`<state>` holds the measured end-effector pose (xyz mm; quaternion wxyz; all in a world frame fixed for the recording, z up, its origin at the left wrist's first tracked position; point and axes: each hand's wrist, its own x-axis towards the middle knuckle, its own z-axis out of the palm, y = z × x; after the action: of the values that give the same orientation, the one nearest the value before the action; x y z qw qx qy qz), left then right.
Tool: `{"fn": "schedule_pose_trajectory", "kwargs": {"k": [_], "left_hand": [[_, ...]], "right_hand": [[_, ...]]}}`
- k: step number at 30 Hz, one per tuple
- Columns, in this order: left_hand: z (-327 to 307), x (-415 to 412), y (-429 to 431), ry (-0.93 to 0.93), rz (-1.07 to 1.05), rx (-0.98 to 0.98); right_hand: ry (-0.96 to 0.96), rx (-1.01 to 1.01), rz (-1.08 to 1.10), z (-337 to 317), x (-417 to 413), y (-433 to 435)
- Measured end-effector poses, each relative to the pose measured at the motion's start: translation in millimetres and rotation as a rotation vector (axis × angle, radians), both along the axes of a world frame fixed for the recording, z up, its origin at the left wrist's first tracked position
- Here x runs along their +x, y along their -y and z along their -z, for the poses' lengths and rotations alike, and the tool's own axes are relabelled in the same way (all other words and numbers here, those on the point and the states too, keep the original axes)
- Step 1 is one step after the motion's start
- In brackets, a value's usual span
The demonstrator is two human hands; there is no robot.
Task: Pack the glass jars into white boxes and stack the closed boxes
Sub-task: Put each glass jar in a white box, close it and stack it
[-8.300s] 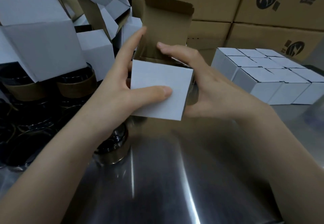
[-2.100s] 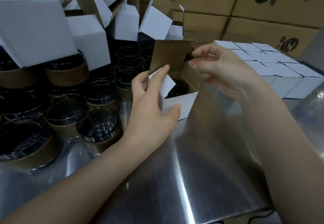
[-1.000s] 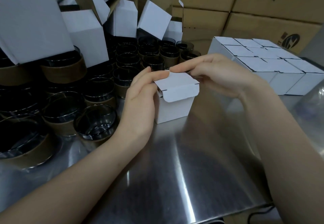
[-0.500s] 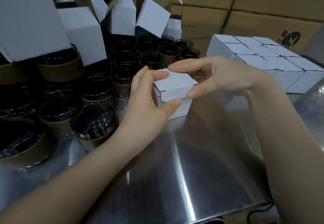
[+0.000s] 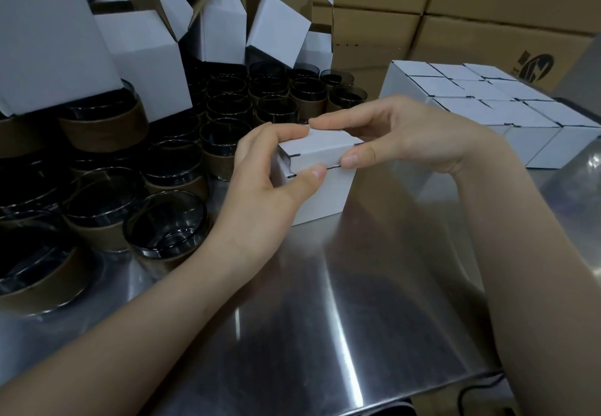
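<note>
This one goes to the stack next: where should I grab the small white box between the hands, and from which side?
Grip the small white box by its left and right walls, just under the lid, coming down from above. It stands upright on the steel table with flat vertical walls, and glass jars crowd its left, so a level approach looks blocked.
</note>
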<state>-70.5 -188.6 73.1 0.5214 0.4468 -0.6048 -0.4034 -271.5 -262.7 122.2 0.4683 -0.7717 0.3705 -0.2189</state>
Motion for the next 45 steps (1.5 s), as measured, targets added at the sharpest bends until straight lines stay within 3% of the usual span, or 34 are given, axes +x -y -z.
{"fn": "schedule_pose_trajectory", "kwargs": {"k": [32,38,45], "left_hand": [[1.8,-0.6,1.8,-0.017,-0.001,0.018],[5.3,-0.7,6.6,0.03,-0.024,0.015],[0.5,-3.3,6.5,-0.028,-0.013,0.097]], "right_hand": [[-0.125,0.002,0.033,-0.2,2.5,-0.7],[-0.129,0.062,0.009,3.5,6.0,-0.6],[-0.044,0.269,0.023,3.8,11.4,-2.0]]}}
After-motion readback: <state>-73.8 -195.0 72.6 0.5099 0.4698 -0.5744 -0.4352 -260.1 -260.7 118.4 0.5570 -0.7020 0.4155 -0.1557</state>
